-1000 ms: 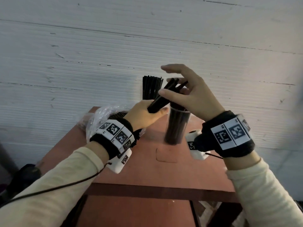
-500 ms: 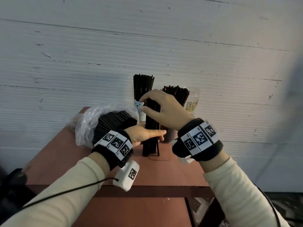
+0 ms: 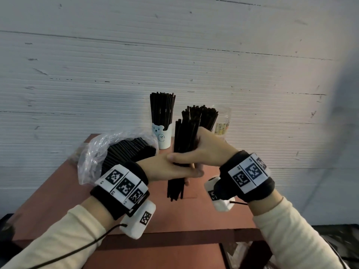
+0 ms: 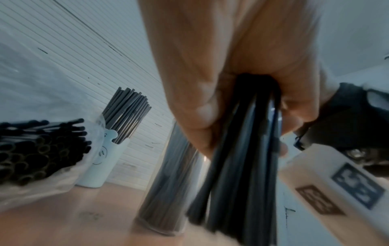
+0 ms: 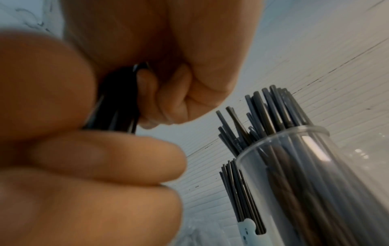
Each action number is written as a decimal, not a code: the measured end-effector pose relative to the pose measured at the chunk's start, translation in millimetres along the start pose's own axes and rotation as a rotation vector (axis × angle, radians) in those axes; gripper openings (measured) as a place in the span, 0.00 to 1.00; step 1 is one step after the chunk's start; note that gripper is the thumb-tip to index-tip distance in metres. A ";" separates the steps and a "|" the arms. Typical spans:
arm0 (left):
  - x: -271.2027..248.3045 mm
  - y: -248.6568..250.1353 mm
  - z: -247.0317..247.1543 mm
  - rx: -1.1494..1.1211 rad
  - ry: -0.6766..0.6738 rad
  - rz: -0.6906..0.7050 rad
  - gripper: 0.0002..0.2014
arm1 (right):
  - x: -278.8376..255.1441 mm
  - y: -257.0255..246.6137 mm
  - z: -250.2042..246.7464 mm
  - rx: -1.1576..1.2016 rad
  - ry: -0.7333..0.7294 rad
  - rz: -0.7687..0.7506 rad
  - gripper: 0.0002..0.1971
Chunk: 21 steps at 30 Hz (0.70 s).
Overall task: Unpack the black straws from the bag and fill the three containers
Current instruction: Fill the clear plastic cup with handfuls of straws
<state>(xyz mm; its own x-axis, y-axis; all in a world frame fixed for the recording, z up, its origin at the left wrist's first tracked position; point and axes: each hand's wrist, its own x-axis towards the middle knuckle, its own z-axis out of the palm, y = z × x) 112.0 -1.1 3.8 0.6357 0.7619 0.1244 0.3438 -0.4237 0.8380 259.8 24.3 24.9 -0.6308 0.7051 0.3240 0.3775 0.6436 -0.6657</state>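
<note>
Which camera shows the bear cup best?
The head view: the bear cup stands whole on the table, face showing, packed with straws. The left wrist view shows it from the side, smaller and duller. The right wrist view catches only its top edge at the bottom of the picture.

White ribbed wall (image 3: 174, 55), scuffed with dark marks, behind a reddish-brown table (image 3: 223, 214); patterned floor (image 3: 239, 249) visible below its front rail.

Both hands, left hand (image 3: 171, 167), right hand (image 3: 206, 152), gripping upright straw bundle (image 3: 184, 144) above table (image 3: 58, 191)
</note>
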 end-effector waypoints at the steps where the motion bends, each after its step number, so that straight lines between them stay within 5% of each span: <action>1: 2.8 -2.5 2.0 -0.018 0.020 0.003 0.18 | 0.6 -0.6 -2.3 -0.007 0.043 -0.019 0.15; 4: 17.0 -9.8 2.7 -0.115 0.163 -0.008 0.07 | 6.2 -5.2 -22.2 -0.030 0.234 -0.072 0.12; 8: 42.5 -19.9 0.9 -0.118 0.623 -0.089 0.38 | 14.8 -5.0 -66.5 0.059 0.509 -0.075 0.08; 10: 57.7 -26.3 -1.2 -0.126 0.728 -0.111 0.49 | 20.2 -2.8 -87.3 0.086 0.602 -0.044 0.08; 14: 80.4 -25.9 -10.2 -0.172 0.587 -0.152 0.58 | 32.2 7.2 -111.7 0.115 0.646 -0.004 0.07; 21: 97.2 -46.8 -22.0 -0.001 0.518 -0.185 0.43 | 37.5 29.0 -120.4 0.059 0.650 0.043 0.06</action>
<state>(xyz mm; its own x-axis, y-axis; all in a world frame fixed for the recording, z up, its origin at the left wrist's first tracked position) 142.5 103.5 -11.7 0.1413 0.9652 0.2202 0.4169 -0.2597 0.8710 328.7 105.2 98.7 -0.0702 0.7778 0.6246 0.3436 0.6066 -0.7169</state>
